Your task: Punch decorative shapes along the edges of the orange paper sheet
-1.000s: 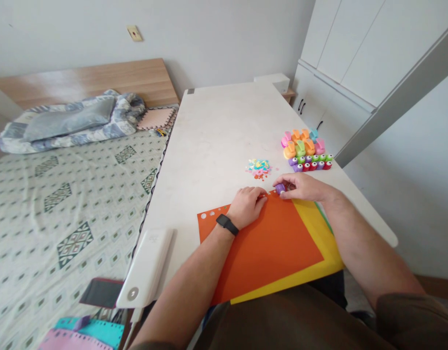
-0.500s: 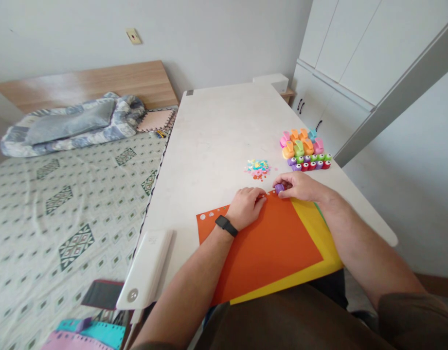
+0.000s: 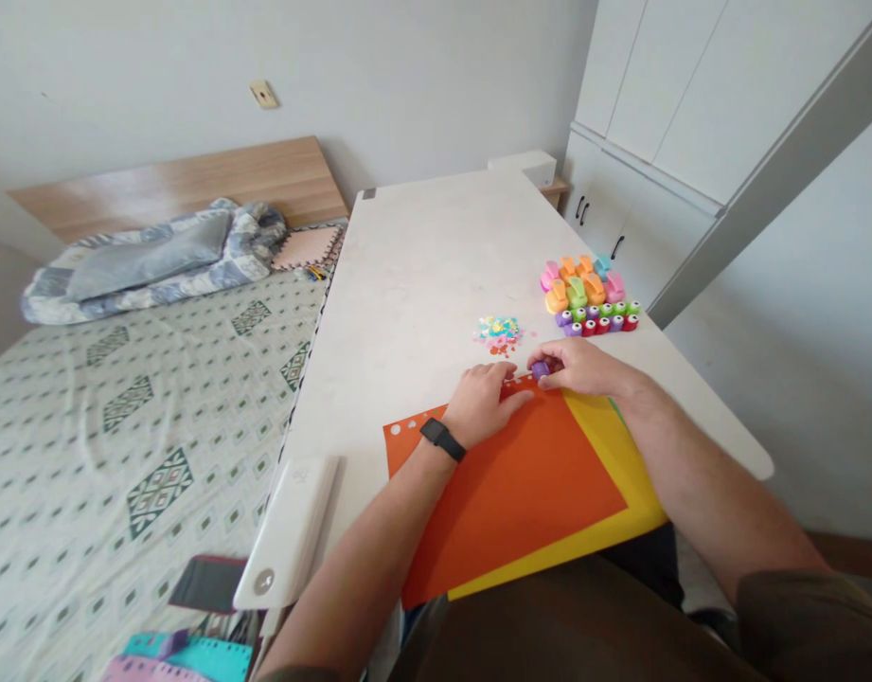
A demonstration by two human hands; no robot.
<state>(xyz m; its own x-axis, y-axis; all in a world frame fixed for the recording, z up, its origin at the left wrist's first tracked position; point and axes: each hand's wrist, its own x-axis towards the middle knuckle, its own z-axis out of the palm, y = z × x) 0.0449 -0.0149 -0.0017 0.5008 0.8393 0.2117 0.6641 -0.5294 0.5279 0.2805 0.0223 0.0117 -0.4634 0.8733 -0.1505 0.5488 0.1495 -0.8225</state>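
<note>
My right hand (image 3: 574, 366) is closed on a small purple craft punch (image 3: 541, 370) at the far edge of an orange sheet (image 3: 521, 483). My left hand (image 3: 482, 396) rests on that sheet near its far edge, thumb and fingers apart, a black watch on the wrist. Cut-out holes run along the sheet's far edge, some hidden by my left hand. Beneath the orange lies a yellow sheet (image 3: 613, 464), with a green edge showing under it. Just beyond my hands is a small heap of coloured paper cut-outs (image 3: 499, 332).
Several larger colourful punches (image 3: 576, 290) and rows of small ones (image 3: 597, 320) stand on the white table (image 3: 407, 284) at the right. A white device (image 3: 290, 530) sits at the left edge. Turquoise and pink punched sheets (image 3: 215, 654) lie lower left, beside a bed (image 3: 87, 455).
My left thumb has spread away from the fingers, and more of the orange sheet's far edge shows. My right hand keeps hold of the purple punch. The view has tilted slightly.
</note>
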